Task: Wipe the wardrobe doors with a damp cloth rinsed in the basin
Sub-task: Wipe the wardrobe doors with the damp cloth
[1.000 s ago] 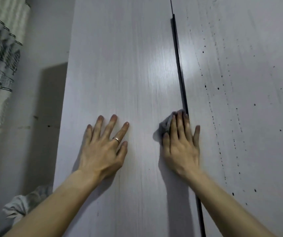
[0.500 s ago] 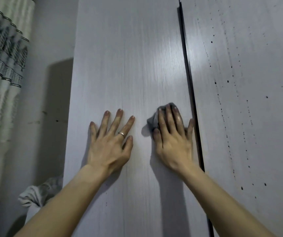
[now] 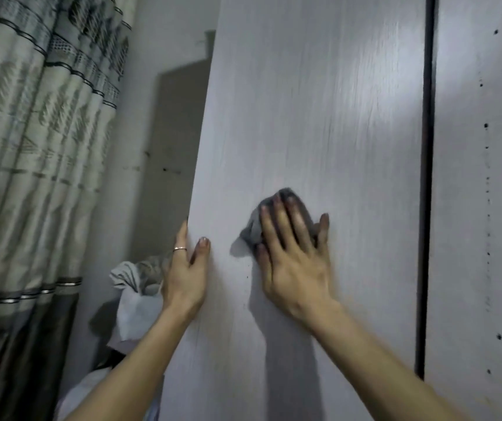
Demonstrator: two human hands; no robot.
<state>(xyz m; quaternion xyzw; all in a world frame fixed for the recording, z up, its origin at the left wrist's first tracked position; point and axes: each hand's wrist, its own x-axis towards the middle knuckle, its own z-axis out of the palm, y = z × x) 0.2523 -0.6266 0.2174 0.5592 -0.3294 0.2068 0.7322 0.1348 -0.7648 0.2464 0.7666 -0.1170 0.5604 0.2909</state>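
Background: patterned curtain (image 3: 31, 147) left of the pale left door (image 3: 304, 101); speckled right door (image 3: 480, 208) past a dark gap.
Cloth (image 3: 251, 230): grey, bunched against the left door.
Right hand (image 3: 292, 265): straight, spread fingers (image 3: 283, 220) press the cloth flat.
Left hand (image 3: 183, 278): grips the left door's outer edge, thumb in front.

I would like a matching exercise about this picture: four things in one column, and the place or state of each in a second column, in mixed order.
1. grey cloth
2. left hand
3. curtain
4. right door

A. dotted with dark specks
B. hangs at the far left
C. pressed flat under the right hand
D. holds the outer edge of the left door

Pairs: 1-C, 2-D, 3-B, 4-A
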